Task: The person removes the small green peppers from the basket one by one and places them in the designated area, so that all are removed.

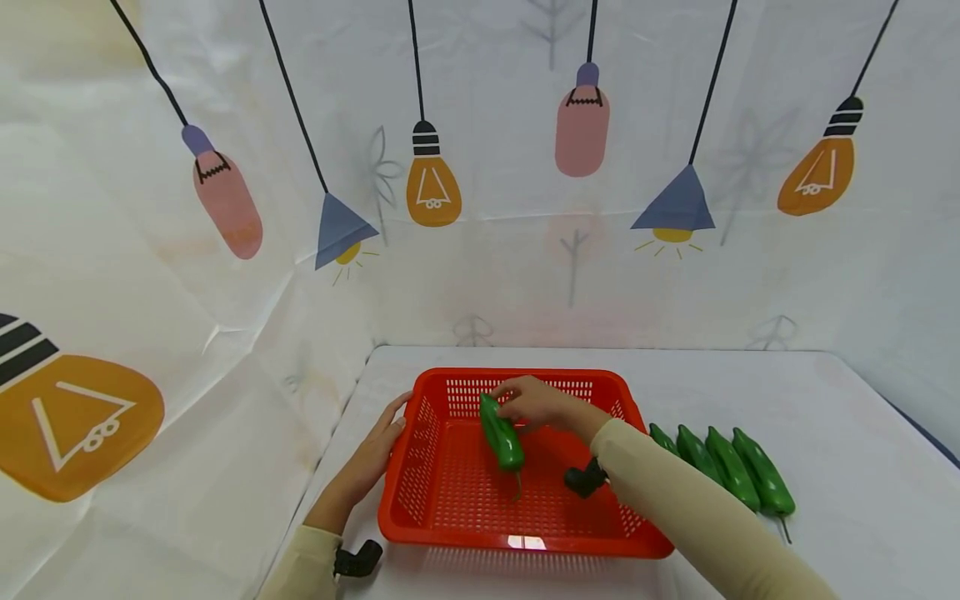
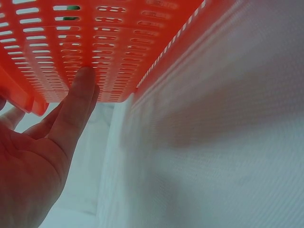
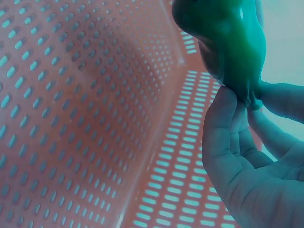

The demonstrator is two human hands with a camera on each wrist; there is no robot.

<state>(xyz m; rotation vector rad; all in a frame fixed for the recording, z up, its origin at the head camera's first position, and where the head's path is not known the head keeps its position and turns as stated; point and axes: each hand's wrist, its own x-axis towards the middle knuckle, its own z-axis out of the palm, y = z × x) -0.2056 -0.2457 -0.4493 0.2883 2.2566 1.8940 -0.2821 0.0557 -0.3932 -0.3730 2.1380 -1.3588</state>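
Note:
A green pepper (image 1: 502, 437) hangs over the inside of a red perforated plastic basket (image 1: 450, 537). My right hand (image 1: 543, 402) pinches it by its far, pointed end, thumb on one side and fingertips on the other. In the right wrist view the pepper (image 3: 232, 42) looks glossy and lumpy, above the fingertips of that hand (image 3: 251, 152). My left hand (image 1: 369, 462) rests along the basket's left side near the rim. The left wrist view shows straight fingers (image 2: 78, 102) lying against the slotted outer wall (image 2: 109, 52).
Several more green peppers (image 1: 763, 473) lie side by side on the white tabletop (image 1: 847, 417), right of the basket and partly behind my right sleeve. A white cloth wall (image 1: 495, 275) printed with hanging lamps rises at the back and left.

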